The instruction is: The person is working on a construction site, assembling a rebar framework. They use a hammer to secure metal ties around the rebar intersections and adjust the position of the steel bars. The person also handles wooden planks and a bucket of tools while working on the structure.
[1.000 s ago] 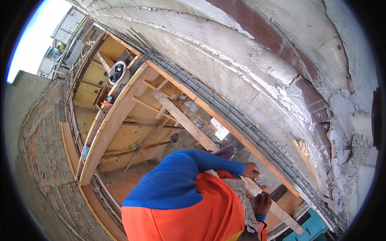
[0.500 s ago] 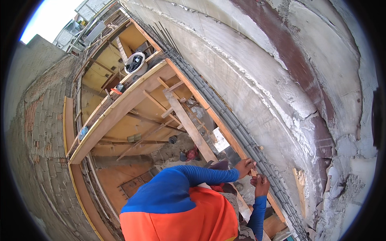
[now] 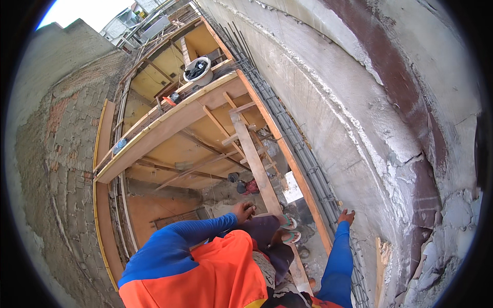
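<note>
My left hand is drawn back over my dark-trousered thigh with its fingers curled. Whatever it may hold is too small to make out. On the other side, my right arm reaches out over the long grey rebar cage, and my right hand is beside the wall with its fingers apart. A small pale wooden stub sticks out among the bars, just past the right fingertips. Along the cage runs the orange-brown edge of a formwork board.
Sandalled feet are by a narrow plank above a deep, cluttered space. A rough plastered wall rises at right, a brick wall at left. A white bucket with dark contents and an orange-handled tool rest on the far formwork.
My hands, together over the board's edge at a small light-brown piece, have parted. The left pulled back to my thigh; the right stretched out toward the wall. The view has shifted.
</note>
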`<state>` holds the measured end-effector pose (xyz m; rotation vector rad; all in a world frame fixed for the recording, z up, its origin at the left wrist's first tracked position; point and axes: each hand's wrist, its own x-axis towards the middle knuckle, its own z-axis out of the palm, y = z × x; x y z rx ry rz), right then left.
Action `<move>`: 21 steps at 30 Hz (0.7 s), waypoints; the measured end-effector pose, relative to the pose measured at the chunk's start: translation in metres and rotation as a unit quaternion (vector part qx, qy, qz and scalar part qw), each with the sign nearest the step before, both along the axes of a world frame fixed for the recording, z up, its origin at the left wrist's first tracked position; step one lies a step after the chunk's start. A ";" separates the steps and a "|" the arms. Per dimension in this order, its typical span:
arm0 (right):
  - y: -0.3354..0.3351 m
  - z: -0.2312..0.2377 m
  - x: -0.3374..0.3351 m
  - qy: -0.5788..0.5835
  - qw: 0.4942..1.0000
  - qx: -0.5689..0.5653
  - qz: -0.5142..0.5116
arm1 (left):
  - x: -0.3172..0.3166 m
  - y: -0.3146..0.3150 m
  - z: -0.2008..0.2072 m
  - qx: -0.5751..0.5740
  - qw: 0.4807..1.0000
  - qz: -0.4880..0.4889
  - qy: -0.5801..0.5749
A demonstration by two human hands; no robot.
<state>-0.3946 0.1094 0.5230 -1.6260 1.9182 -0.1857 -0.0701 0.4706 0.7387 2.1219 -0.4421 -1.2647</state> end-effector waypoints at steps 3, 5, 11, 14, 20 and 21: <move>-0.002 -0.018 0.001 -0.005 0.999 0.012 0.047 | 0.012 0.041 0.006 0.066 0.997 0.007 -0.045; 0.000 -0.022 0.008 -0.004 0.997 0.022 0.078 | 0.013 0.075 0.002 0.097 0.993 0.001 -0.063; -0.008 -0.031 0.011 0.049 0.987 0.071 0.137 | 0.019 0.059 0.002 0.123 0.985 -0.090 -0.084; 0.003 -0.025 0.011 0.108 0.978 0.079 0.159 | 0.021 0.030 -0.007 0.110 0.982 -0.125 -0.084; 0.020 -0.007 -0.033 0.153 0.987 0.019 -0.047 | 0.001 -0.079 -0.047 0.063 0.951 -0.268 -0.138; 0.026 -0.002 -0.041 0.131 0.988 0.040 -0.068 | -0.002 -0.093 -0.064 0.062 0.942 -0.286 -0.162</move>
